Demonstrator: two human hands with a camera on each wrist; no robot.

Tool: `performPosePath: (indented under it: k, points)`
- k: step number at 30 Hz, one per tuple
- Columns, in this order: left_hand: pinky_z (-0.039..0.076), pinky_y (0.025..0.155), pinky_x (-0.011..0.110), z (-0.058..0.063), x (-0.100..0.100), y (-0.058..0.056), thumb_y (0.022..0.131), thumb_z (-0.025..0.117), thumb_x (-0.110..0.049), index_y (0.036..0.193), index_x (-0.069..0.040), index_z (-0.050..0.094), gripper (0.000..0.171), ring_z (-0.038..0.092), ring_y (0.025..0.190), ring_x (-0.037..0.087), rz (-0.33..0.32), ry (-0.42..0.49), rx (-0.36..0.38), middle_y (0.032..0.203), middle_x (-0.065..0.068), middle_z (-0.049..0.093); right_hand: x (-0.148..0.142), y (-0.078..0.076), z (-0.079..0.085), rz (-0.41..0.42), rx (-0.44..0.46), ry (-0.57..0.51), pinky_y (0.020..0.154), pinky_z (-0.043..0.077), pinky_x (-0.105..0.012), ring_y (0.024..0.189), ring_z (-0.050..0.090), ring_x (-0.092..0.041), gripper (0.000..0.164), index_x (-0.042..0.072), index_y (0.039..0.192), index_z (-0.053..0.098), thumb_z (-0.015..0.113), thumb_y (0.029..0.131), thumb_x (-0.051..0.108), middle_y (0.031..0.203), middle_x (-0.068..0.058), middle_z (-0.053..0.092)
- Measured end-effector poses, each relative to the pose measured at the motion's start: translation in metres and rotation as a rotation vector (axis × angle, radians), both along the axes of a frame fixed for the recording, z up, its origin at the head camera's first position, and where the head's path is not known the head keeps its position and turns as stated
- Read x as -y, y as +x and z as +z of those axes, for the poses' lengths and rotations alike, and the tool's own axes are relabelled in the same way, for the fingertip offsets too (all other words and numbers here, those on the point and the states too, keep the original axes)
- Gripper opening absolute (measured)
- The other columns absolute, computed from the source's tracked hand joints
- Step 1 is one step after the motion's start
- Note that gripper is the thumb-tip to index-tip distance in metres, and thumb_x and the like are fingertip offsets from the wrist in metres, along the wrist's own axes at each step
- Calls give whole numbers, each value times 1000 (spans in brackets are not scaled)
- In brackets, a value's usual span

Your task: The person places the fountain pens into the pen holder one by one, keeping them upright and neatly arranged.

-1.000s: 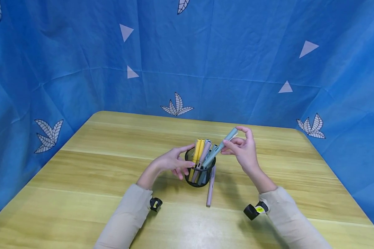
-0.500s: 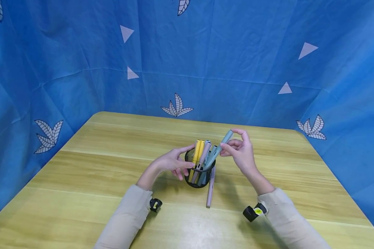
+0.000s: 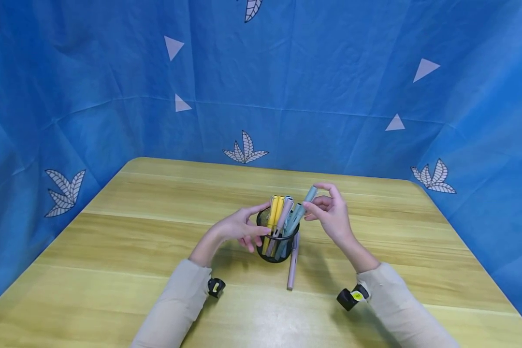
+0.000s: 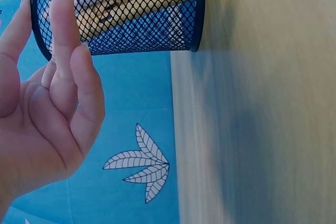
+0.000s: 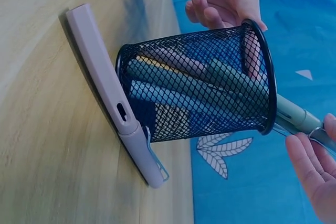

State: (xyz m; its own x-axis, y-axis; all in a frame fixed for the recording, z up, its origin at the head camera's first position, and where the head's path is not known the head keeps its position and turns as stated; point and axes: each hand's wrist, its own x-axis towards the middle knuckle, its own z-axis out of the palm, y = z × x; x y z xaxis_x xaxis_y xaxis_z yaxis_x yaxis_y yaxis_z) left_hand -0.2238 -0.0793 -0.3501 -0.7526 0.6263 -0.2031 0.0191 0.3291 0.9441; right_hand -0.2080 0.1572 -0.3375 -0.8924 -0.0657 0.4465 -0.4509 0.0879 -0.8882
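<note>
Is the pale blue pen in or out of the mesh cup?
Partly in: pale blue pen tip inside mesh cup; right hand pinches its top.

One black mesh pen cup (image 3: 276,247) stands on one wooden table (image 3: 135,232). Five pens show in the cup: two yellow (image 3: 274,209), one pink-grey (image 3: 284,210), two grey-blue (image 3: 294,218). One pink pen (image 3: 292,263) lies on the table beside the cup. Two hands are in view: left hand (image 3: 239,227), right hand (image 3: 330,215).

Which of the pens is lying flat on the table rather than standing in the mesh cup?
The pale pink pen, lying on the table against the black mesh cup; every other pen stands inside the cup.
</note>
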Motion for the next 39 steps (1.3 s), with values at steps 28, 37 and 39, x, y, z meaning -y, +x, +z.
performPosePath:
  k: [28, 37, 39]
  points:
    - [51, 46, 35, 0, 0, 1, 86, 60, -21, 145, -20, 11, 77, 58, 45, 19, 11, -5, 5, 67, 15, 63, 1, 6, -6, 12, -18, 162, 54, 54, -33, 64, 61, -17, 19, -13, 98, 59, 61, 81, -4, 82, -22, 60]
    - [51, 47, 36, -2, 0, 1, 86, 61, -21, 145, -19, 12, 77, 58, 45, 19, 19, -6, 10, 67, 15, 63, 1, 8, -5, -4, -7, 236, 52, 53, -31, 63, 60, -22, 15, -11, 93, 64, 60, 83, 0, 81, -19, 62]
    - [51, 47, 36, -2, 0, 1, 86, 61, -21, 145, -19, 12, 77, 58, 45, 19, 20, -7, 11, 67, 15, 63, 3, 12, 0, -2, -1, 230, 51, 53, -33, 62, 59, -16, 14, -12, 93, 64, 60, 83, -2, 81, -21, 61]
